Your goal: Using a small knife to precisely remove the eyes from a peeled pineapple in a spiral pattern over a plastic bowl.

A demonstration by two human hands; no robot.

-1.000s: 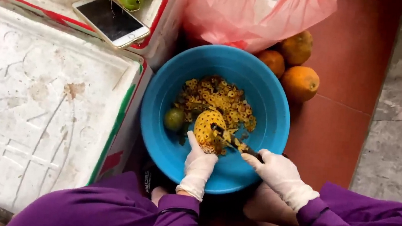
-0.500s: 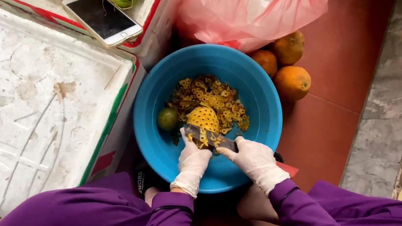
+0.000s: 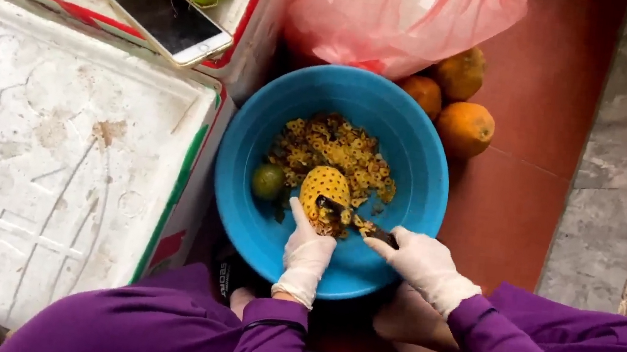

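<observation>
Head view looked straight down at a blue basin point(image 3: 254, 146) on the red floor point(image 3: 536, 129). Left hand point(image 3: 307, 251), white-gloved, had its fingers wrapped round a peeled pineapple point(image 3: 325, 189) held over the basin's middle, near its front rim. Right hand point(image 3: 422, 262), also gloved, had fingers closed on a dark-handled knife point(image 3: 370, 230), blade tip touching the pineapple's lower right side. Yellow peel scraps point(image 3: 336, 149) lay piled toward the basin's far side; a small green fruit point(image 3: 268, 182) sat at its left, just beside the pineapple. W/ three orange fruits point(image 3: 464, 128) on the floor by the basin's right rim, pink bag point(image 3: 400, 18) behind. Phone point(image 3: 169, 20) lay on a white foam box point(image 3: 58, 165) at left.
</observation>
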